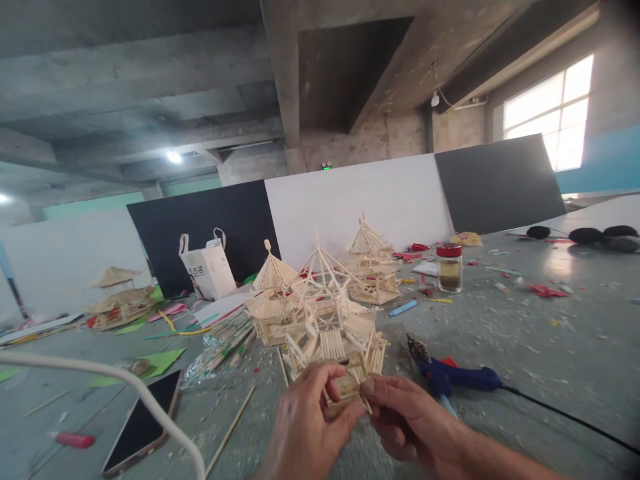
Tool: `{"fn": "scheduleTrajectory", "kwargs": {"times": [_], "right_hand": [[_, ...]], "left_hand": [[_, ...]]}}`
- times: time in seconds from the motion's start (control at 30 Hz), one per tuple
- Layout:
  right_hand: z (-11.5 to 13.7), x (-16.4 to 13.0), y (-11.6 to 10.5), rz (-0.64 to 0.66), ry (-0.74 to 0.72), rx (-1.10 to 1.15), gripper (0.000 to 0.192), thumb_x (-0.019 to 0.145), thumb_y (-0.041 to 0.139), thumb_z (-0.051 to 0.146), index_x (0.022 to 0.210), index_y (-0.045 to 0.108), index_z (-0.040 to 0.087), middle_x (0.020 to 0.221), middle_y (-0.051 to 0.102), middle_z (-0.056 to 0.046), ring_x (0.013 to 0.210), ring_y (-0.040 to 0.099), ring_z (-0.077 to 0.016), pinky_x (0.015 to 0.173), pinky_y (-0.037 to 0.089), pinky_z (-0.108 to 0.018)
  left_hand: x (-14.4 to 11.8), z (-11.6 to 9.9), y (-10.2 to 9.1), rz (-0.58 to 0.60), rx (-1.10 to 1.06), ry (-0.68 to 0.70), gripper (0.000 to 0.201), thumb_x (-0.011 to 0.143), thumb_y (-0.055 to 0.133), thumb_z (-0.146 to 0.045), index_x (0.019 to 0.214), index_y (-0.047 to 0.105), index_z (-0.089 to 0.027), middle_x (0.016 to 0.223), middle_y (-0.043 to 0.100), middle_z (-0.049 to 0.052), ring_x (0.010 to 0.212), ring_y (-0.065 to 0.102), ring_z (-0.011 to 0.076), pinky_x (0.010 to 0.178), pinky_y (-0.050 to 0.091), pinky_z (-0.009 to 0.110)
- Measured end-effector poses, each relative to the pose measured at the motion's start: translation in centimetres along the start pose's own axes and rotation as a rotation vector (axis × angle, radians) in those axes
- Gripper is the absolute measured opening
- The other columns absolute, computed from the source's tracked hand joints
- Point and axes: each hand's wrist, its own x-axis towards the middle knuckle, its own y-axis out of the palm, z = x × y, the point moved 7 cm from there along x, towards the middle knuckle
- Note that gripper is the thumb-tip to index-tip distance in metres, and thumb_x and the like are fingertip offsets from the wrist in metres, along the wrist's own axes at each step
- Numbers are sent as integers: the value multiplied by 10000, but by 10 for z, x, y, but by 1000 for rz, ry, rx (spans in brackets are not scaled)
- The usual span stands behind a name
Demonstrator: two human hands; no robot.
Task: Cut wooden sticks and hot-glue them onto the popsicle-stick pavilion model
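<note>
Both hands meet low over the table: the left hand and right hand each have their grip pinched on a small stick panel. Just beyond stands the toothpick pavilion model, roofed, largely built. The blue glue gun lies right of the grip.

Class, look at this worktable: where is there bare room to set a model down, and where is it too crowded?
Barest patch: the grey table right of the glue gun, below the jar, with only small scraps. Crowded: around the stick pavilions, both hands, the loose stick bundle, phone and paper scraps at left.
</note>
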Motion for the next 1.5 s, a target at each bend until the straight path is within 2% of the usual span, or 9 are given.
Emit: {"fn": "scheduleTrajectory", "kwargs": {"times": [0.17,0.33,0.53,0.73,0.9,1.03,1.13,1.27,1.5], "right_hand": [[-1,3,2,25,-33,15,294,720,600,405,615,463,168,345,393,85,277,253,-23,289,156,-160],[-2,4,3,45,-46,20,307,712,605,436,636,465,173,339,388,92,264,253,-23,275,168,-153],[4,5,6,44,-64,36,283,713,608,410,640,484,166,339,388,89,262,250,-23,281,170,-160],[1,5,-3,-94,-6,34,315,723,556,437,577,493,166,373,388,75,281,312,-39,282,181,-173],[-7,12,-12,-174,95,-16,272,651,601,421,690,582,152,444,437,80,286,344,-26,276,198,-165],[-8,19,-10,-192,132,39,217,632,591,359,698,587,152,427,458,78,287,380,-29,306,225,-165],[-3,22,-9,-188,67,50,200,585,592,343,648,547,159,424,465,71,285,385,-33,311,221,-173],[3,22,-10,-188,3,67,273,576,579,332,787,541,162,422,475,70,283,363,-38,312,199,-180],[4,23,-15,-211,37,91,324,591,603,305,883,559,174,467,523,48,349,383,-40,367,228,-159]], "left_hand": [[-3,-10,3,-44,239,103,346,663,614,-240,1001,539,-238,800,568,-6,655,538,138,485,371,203],[0,-11,8,-26,285,157,286,660,606,-215,940,551,-243,782,566,-12,694,555,145,493,386,202],[6,-18,1,30,315,216,347,688,607,-300,1018,518,-239,835,558,-4,665,537,130,532,423,219],[29,-29,-22,-6,420,271,320,710,591,-372,987,552,-216,837,548,8,734,531,157,669,445,296],[53,-28,-20,30,561,340,331,701,599,-360,992,584,-204,922,544,49,862,532,213,739,443,361],[62,-26,-11,49,620,347,306,705,589,-351,974,596,-204,883,549,47,835,546,226,708,458,381],[64,-26,-8,52,641,345,292,728,558,-359,973,598,-206,878,553,52,820,555,227,696,465,385],[66,-25,-7,74,659,311,281,738,544,-364,960,606,-204,868,561,55,804,563,226,686,470,380],[68,-18,-6,64,658,285,287,704,569,-318,970,596,-211,900,567,53,838,565,240,711,464,396]]}}
